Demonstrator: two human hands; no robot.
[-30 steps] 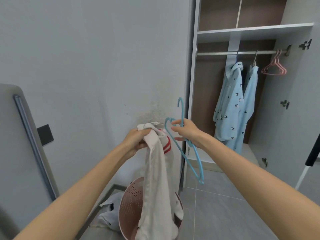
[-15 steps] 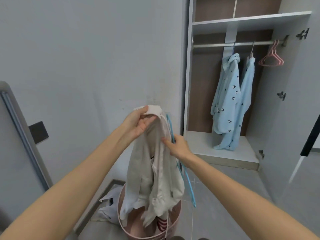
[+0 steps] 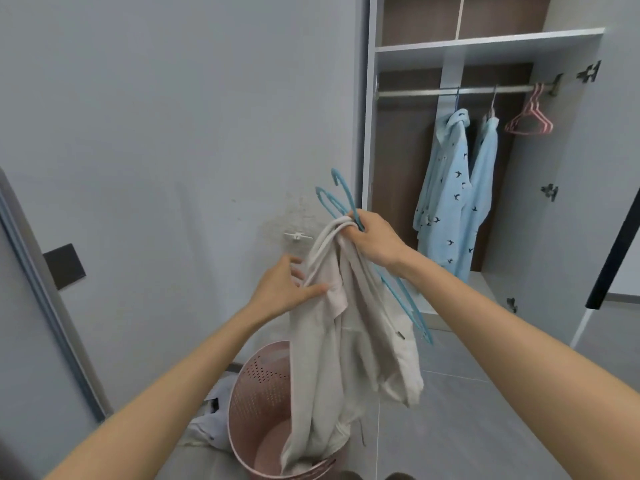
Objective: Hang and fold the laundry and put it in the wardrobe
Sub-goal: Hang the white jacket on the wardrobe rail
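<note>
A pink perforated plastic laundry basket (image 3: pixel 256 393) stands on the grey tiled floor (image 3: pixel 467 427) by the wall, the lower end of a cream-white drawstring garment (image 3: pixel 346 341) trailing into it. Behind, an open white wardrobe (image 3: pixel 485 43) holds two pale-blue bird-print shirts (image 3: pixel 450 199) on a metal rail (image 3: pixel 415 92), with a cluster of empty pink hangers (image 3: pixel 528 121) farther right on the same rail.

The garment hangs bunched and creased in front of the person, above the basket and left of the wardrobe opening, a metal-tipped cord dangling from it. The right hand (image 3: pixel 374 237) has its fingers curled around the top of the cloth together with the necks of two light-blue plastic hangers (image 3: pixel 412 313), hooks pointing up. The left hand (image 3: pixel 280 289) pinches a fold lower down, thumb flat on the front and fingers spread behind.

A crumpled pale cloth (image 3: pixel 207 424) lies on the floor beside the basket. A small white wall hook (image 3: pixel 297 236) sits just left of the garment, and a black wall plate (image 3: pixel 65 266) farther left.
</note>
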